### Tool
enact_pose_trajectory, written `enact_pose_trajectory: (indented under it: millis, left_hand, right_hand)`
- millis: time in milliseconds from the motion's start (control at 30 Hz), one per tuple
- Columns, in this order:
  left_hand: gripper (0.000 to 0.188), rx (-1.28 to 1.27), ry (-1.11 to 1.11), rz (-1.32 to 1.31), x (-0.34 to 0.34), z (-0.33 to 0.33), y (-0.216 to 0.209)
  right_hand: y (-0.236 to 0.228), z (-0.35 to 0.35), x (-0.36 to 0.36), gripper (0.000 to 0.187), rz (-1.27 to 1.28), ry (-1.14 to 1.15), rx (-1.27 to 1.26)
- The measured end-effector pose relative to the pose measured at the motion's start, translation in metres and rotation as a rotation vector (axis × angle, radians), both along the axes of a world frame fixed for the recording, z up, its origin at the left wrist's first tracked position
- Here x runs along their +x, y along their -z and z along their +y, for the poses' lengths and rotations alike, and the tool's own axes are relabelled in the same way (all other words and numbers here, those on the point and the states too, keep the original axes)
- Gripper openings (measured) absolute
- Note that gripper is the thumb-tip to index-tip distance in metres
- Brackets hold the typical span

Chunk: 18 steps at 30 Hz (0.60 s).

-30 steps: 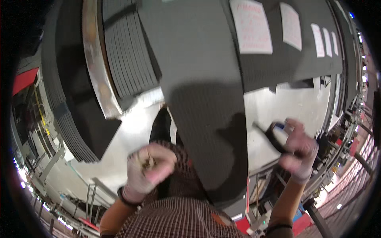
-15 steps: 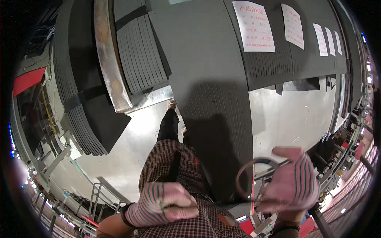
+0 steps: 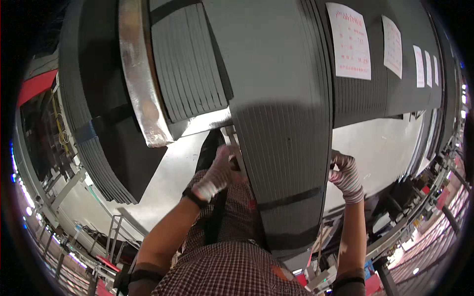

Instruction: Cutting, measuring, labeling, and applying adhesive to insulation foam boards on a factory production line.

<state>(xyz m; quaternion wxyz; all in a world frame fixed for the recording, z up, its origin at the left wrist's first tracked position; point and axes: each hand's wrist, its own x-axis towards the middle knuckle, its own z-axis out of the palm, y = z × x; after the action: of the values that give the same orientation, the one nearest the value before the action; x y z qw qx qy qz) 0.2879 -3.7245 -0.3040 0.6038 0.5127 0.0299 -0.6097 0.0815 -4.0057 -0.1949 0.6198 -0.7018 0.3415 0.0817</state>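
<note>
Straight ahead of me stands a stack of dark grey sheets, its layered edges facing me. A black band runs across its lower part, slightly slanted. My left hand, in a pink-and-white striped glove, is closed beside the stack's left side and somewhat blurred. On the opposite side my right hand, gloved alike, has its fingers curled in at the stack's right edge. Its fingertips lie in shadow. What either hand holds, if anything, is hidden.
A worn metal bar and a smaller banded sheet stack stand left of the middle. Further left is another banded stack. More sheets with white paper labels stand at right. Pale floor shows between.
Both hands have moved forward, to either side of the stack. The dark loop seen at my right hand is no longer there; a band now crosses the stack. The view has shifted slightly.
</note>
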Motion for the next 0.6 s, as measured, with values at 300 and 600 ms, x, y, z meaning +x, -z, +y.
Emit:
enact_pose_trajectory:
  millis: [300, 600]
  left_hand:
    - [0.031, 0.169, 0.255, -0.187, -0.057, -0.050, 0.059]
    - [0.031, -0.004, 0.128, -0.063, 0.035, 0.042, -0.155]
  right_hand:
    - [-0.088, 0.149, 0.118, 0.097, 0.542, -0.333, -0.797]
    - [-0.070, 0.157, 0.095, 0.092, 0.263, -0.116, -0.988]
